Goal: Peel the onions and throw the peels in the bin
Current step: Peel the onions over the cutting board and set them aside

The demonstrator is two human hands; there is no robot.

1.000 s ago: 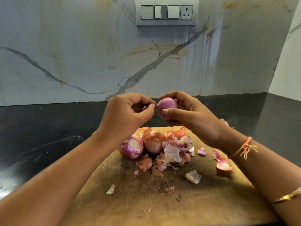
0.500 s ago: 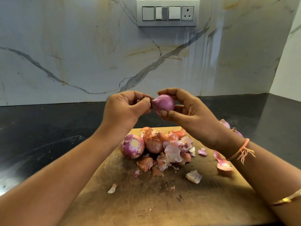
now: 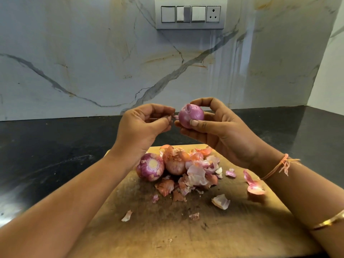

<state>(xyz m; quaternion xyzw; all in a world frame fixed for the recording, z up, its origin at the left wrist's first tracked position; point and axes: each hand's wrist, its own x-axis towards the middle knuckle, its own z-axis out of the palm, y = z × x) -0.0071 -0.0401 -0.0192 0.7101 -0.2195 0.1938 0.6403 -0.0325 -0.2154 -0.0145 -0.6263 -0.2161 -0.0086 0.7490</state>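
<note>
1. The left hand [image 3: 143, 125] is hanging in the air above the far edge of the board [image 3: 186, 229]. Its fingers are curling in toward the palm.
2. Its thumb and first finger are pinching a tiny bit of peel [image 3: 175, 117].
3. The right hand [image 3: 217, 127] is floating above the far edge of the board too, palm turning up.
4. It is holding an onion [image 3: 191, 116]. The thumb is pressing on the front, and the fingers are curling over the top and under it.
5. The two hands are sitting close together but not touching.
6. The left arm [image 3: 65, 202] is reaching in over the board's near left corner.
7. The right arm [image 3: 307, 192] is reaching in over the board's right side.
</note>
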